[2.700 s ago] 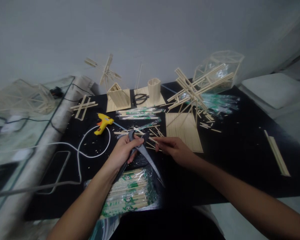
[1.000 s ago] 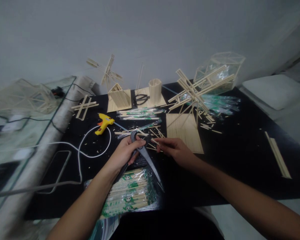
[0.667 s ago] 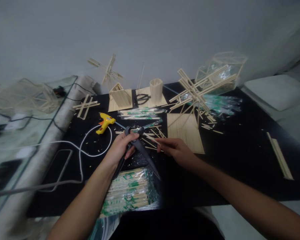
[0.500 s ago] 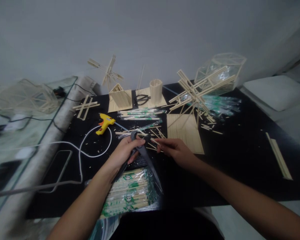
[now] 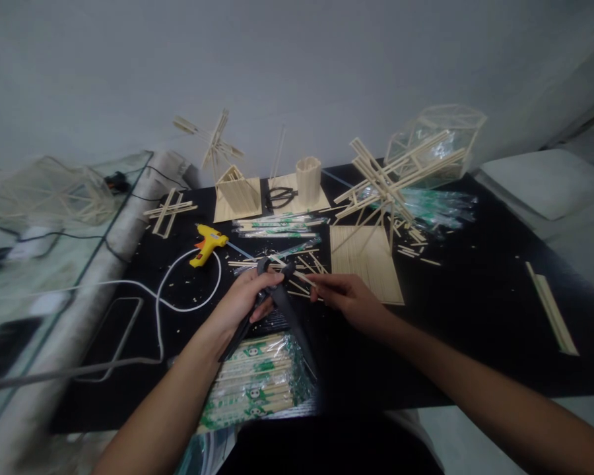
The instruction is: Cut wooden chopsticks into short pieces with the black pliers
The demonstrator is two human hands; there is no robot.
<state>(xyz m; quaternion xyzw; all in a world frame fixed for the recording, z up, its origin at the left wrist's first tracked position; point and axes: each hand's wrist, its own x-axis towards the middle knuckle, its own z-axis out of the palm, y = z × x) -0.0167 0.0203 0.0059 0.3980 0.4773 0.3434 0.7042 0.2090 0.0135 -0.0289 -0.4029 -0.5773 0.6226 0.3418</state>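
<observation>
My left hand is closed around dark grey cutting pliers, whose handles spread apart toward me. Between the jaws lies a thin wooden chopstick. Its near end is pinched in the fingertips of my right hand. Loose sticks and small offcuts lie on the black table just beyond the pliers. Below my left hand sits a pack of wrapped chopsticks with green print. A flat panel of joined sticks lies past my right hand.
A yellow glue gun with a white cord rests at left. Stick-built windmill shapes and a round stick cup stand at the back. A second pair of pliers lies there. Joined sticks lie at far right.
The pliers have turned slightly in my left hand, their right handle shifting a little to the left. My right hand stays nearly still on the chopstick.
</observation>
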